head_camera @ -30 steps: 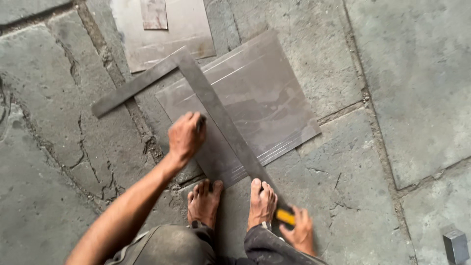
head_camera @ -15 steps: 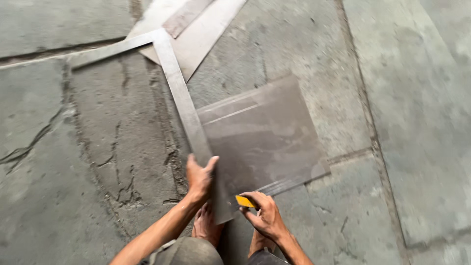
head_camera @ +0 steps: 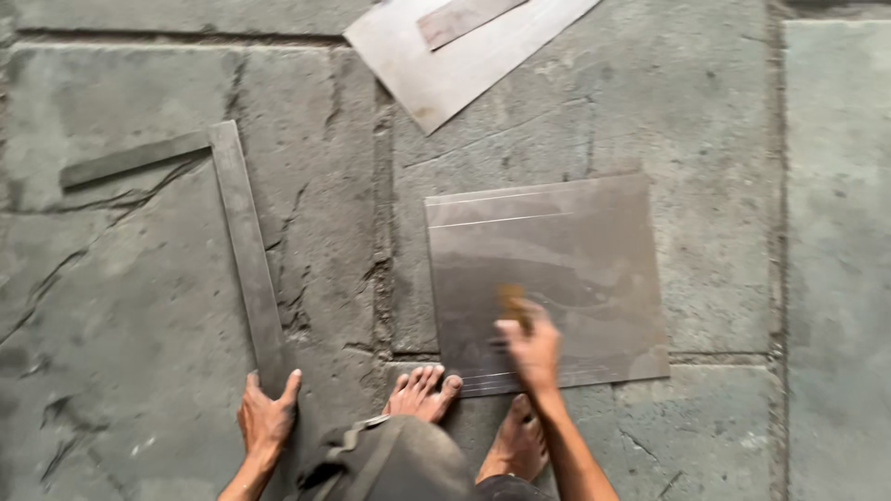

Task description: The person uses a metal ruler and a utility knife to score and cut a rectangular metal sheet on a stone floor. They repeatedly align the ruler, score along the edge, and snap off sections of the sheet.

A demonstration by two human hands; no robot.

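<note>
Two hands at work: the left hand (head_camera: 267, 417) lies flat, released, on the near end of the steel square (head_camera: 243, 250), pinning it to the floor. The right hand (head_camera: 531, 351) clenches a blurred yellowish tool (head_camera: 511, 301) over the metal sheet (head_camera: 548, 278), steadied underfoot.

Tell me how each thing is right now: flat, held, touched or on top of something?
Left hand: spread flat on the lower end of the metal square.
Metal square: flat on the stone floor, off the sheet.
Right hand: over the metal sheet, fingers on a blurred yellowish tool.
Metal sheet: flat, toes of both bare feet on its near edge.
Second sheet: flat, a narrow strip on top.
</note>
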